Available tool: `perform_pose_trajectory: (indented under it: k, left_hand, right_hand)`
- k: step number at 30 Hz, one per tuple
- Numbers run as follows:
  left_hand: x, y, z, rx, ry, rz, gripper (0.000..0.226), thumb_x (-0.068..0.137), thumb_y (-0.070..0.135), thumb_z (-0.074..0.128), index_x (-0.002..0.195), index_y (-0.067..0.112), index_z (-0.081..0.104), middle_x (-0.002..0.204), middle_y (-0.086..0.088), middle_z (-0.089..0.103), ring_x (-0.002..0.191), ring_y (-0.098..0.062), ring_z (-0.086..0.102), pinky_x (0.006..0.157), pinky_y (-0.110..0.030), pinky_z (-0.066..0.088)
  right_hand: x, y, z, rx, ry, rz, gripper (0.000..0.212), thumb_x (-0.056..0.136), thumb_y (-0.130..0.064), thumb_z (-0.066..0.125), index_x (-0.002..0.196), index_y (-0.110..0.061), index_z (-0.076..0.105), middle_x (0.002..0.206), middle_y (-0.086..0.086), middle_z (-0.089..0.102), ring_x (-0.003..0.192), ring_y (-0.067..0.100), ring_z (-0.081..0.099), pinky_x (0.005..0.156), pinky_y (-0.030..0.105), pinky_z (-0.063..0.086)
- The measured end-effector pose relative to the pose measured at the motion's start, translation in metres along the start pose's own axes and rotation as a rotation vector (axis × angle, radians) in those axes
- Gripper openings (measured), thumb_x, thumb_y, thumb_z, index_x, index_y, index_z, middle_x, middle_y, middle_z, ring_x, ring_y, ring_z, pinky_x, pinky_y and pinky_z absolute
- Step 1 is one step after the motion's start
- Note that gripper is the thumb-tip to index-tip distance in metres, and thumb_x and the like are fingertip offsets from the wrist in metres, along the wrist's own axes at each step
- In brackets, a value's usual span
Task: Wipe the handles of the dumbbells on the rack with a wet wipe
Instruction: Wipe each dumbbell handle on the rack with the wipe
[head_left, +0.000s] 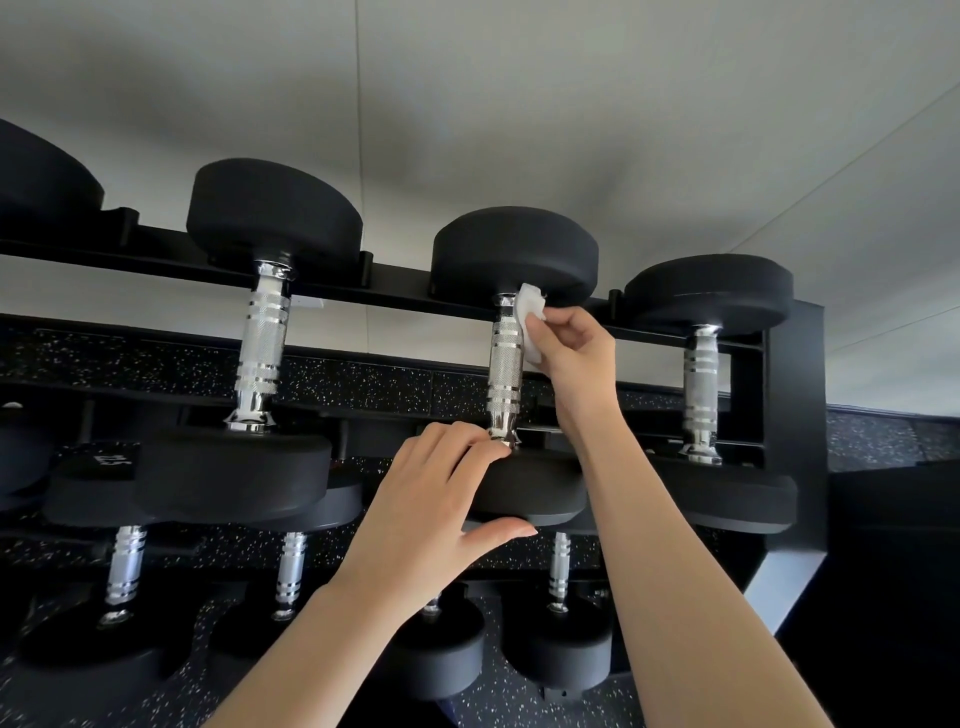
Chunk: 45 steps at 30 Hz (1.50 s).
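While left hand (436, 499) grips dumbbell (524, 491), wipe (532, 319) touches handle (505, 374)

A gym: a black rack (795, 395) of dumbbells (270, 332) over speckled rubber flooring (872, 436).

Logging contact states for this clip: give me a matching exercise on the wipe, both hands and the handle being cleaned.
Things:
1 wet wipe
2 left hand
3 right hand
4 handle

States:
A grips the near weight head
B chrome, ringed and knurled
C pinches the wipe
D white, against the handle's far end

Pairs: 1-D, 2-A, 3-C, 4-B
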<state>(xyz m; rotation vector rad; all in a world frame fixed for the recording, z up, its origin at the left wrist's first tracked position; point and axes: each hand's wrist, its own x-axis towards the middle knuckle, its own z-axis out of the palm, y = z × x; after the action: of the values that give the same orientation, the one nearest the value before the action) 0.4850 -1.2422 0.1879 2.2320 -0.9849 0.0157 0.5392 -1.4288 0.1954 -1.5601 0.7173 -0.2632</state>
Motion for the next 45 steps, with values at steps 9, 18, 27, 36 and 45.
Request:
perform_pose_trajectory:
  k: [9,18,27,36,45]
  left_hand:
    - [0.0,0.001,-0.001,0.004,-0.008,0.001,0.055,0.079,0.062,0.053,0.112,0.018,0.051,0.11,0.004,0.051,0.099,-0.018,0.05,0.083,-0.032,0.04]
    - [-0.001,0.0,-0.001,0.0,-0.013,0.005,0.055,0.08,0.061,0.054,0.111,0.016,0.052,0.11,0.002,0.052,0.1,-0.017,0.05,0.084,-0.033,0.042]
    - [-0.001,0.0,-0.001,-0.003,-0.02,0.0,0.056,0.079,0.061,0.054,0.112,0.016,0.052,0.111,0.004,0.05,0.1,-0.017,0.049,0.084,-0.032,0.042]
    - [0.0,0.0,-0.001,-0.005,-0.032,-0.012,0.057,0.079,0.062,0.053,0.112,0.016,0.053,0.11,0.003,0.051,0.099,-0.018,0.05,0.083,-0.034,0.042]
    - [-0.001,0.0,-0.001,-0.029,-0.027,-0.016,0.057,0.077,0.061,0.056,0.114,0.019,0.047,0.11,0.003,0.049,0.098,-0.017,0.048,0.083,-0.033,0.041]
  right_hand:
    - [0.015,0.006,-0.007,0.3,-0.188,0.14,0.019,0.089,0.0,0.056,0.076,-0.013,0.05,0.065,0.0,0.065,0.061,0.009,0.06,0.075,0.03,0.051]
    - [0.028,0.013,-0.025,0.285,-0.447,0.199,0.018,0.088,0.007,0.053,0.08,-0.008,0.049,0.093,0.013,0.063,0.089,0.024,0.063,0.09,0.04,0.052]
    - [0.02,0.021,-0.03,0.299,-0.518,0.261,0.02,0.086,0.011,0.051,0.098,-0.004,0.055,0.102,0.015,0.063,0.097,0.026,0.064,0.087,0.036,0.054]
    - [-0.01,0.019,-0.048,-0.103,-0.658,0.298,0.015,0.083,0.012,0.057,0.09,-0.002,0.054,0.081,0.005,0.065,0.076,0.012,0.066,0.072,0.022,0.054]
    - [-0.027,0.008,-0.049,-0.447,-0.628,-0.005,0.019,0.079,0.006,0.067,0.073,-0.004,0.053,0.075,0.011,0.067,0.071,0.015,0.066,0.073,0.024,0.05]
